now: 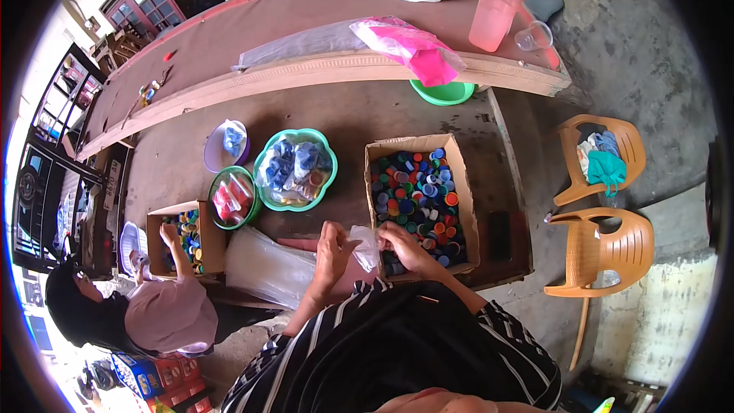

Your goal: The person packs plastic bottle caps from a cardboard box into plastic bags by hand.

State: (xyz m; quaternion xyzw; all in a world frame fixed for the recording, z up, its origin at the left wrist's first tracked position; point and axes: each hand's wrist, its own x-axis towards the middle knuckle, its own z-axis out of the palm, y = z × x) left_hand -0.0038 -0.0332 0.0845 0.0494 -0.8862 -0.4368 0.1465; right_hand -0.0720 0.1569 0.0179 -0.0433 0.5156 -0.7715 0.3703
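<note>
Between my two hands is a small clear plastic bag (365, 248), held near the left edge of a large cardboard box (468, 218) full of coloured bottle caps (417, 203). My left hand (332, 251) pinches the bag's left side. On its other side, my right hand (403, 248) grips the bag with closed fingers, over the box's near left corner. Whether the bag contains anything cannot be made out. A stack of clear plastic sheets or bags (267, 264) lies left of my left hand.
A green-rimmed basin (333, 176) of bagged caps, a green basket (251, 216) and a purple bowl (213, 159) stand ahead-left. A person (164, 313) at the left reaches into a smaller cap box (214, 241). A raised shelf (290, 73) crosses behind; chairs (631, 248) stand right.
</note>
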